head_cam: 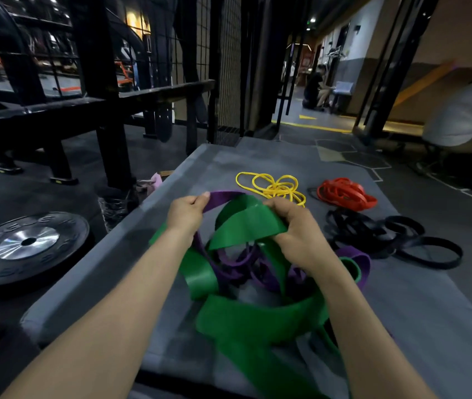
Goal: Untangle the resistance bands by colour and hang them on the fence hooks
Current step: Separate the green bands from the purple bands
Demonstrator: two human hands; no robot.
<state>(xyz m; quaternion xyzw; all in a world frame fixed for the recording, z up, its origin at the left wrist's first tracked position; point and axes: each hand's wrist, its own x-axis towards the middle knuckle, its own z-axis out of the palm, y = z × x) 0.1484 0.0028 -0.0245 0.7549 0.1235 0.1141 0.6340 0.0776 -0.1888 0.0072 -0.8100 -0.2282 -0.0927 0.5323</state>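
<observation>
Head view puts the tangle of green bands (246, 321) and purple bands (240, 266) right below me on the grey mat (419, 312), the two colours looped through each other. My left hand (186, 214) pinches a purple strap at its upper end, thumb and fingers curled round it. My right hand (295, 226) grips a wide green strap, lifted above the heap, fingers wrapped over its edge. Both hands are raised just over the pile, near each other but not touching. Farther along the mat lie yellow bands (272, 185), red bands (344, 194) and black bands (387, 234), each in its own cluster. On the floor to my left sits a black weight plate (24, 246). Beyond the mat stands a black wire fence (229, 67); I cannot make out hooks on it.
</observation>
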